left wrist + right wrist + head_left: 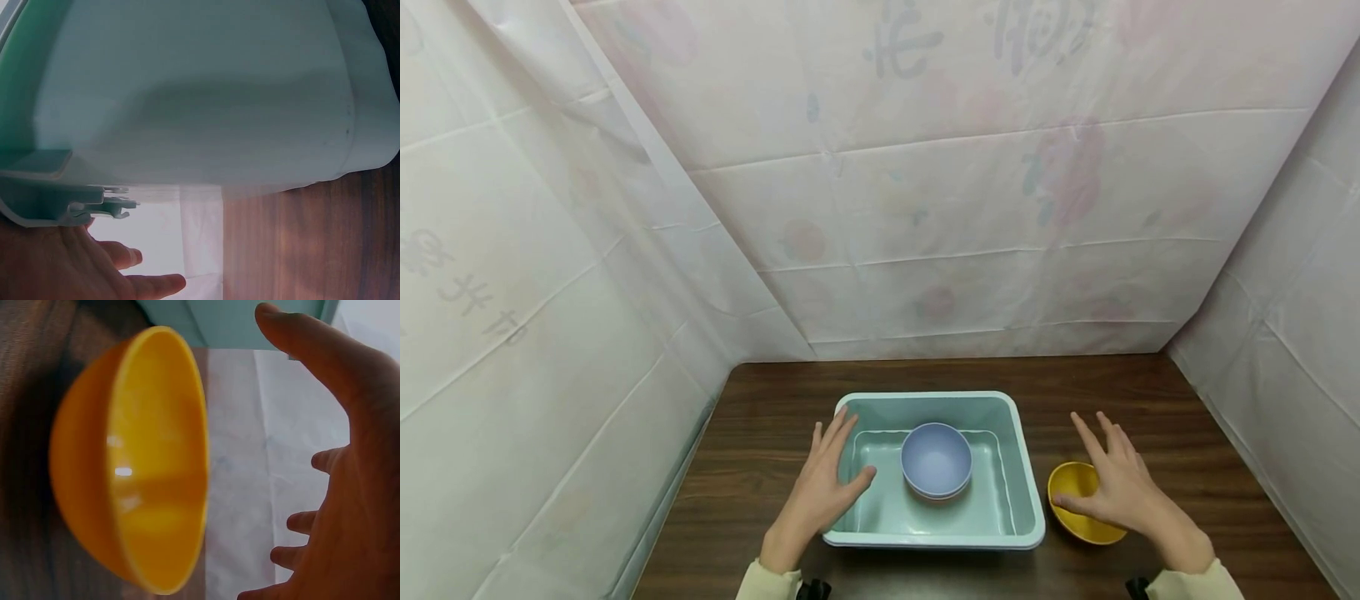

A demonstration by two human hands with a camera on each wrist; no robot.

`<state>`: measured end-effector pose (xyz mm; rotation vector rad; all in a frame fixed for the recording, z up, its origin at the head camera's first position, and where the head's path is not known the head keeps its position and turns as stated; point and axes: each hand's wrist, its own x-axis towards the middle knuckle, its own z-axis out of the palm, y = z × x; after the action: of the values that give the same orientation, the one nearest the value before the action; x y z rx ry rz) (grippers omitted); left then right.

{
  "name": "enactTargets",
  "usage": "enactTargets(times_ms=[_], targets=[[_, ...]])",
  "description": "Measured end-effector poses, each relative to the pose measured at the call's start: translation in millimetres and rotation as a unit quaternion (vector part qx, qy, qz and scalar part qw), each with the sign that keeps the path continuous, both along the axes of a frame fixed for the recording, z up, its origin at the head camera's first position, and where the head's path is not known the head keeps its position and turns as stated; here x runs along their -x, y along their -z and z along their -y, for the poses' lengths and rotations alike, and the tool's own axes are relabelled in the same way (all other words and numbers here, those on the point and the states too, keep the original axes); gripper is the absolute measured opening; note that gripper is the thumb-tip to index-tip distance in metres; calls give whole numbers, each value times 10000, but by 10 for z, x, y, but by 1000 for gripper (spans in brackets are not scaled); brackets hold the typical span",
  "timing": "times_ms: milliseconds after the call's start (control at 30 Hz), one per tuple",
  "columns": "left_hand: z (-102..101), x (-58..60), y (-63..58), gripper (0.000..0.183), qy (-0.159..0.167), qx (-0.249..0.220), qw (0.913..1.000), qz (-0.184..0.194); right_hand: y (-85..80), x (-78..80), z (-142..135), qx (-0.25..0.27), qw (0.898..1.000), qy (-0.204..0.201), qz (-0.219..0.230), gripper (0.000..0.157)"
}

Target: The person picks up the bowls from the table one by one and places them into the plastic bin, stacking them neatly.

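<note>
A pale green plastic tub (872, 518) stands on the table. Inside it sits a lavender bowl (936, 458), with the edge of another bowl showing just under it. My left hand (822, 490) hovers at the tub's left rim, fingers spread and thumb over the inside; whether it touches is unclear. In the left wrist view, the tub's outer wall (219, 94) fills most of the picture. To the right of the tub a yellow bowl (159, 456) rests upright on the table. Above it my right hand (1126, 493) is spread, holding nothing, apart from the bowl in the right wrist view.
The dark wooden table (775, 417) runs back to a white printed cloth (962, 250) hung behind it. More white sheeting hangs along the left side (587, 400) and the right side (1285, 358).
</note>
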<state>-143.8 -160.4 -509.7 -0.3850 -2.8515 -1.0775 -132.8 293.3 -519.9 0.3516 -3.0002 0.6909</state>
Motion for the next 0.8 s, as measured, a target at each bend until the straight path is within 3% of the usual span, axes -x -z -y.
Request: enactTargets(times_ms=[567,800], targets=[[-5,-10,1,81,-34,24,10000,78,112,15,46,-439,9929,-16,1106,118],[-12,-14,1,81,-33,24,10000,-19,152,17,70,-405,9907,-73,1298,111]])
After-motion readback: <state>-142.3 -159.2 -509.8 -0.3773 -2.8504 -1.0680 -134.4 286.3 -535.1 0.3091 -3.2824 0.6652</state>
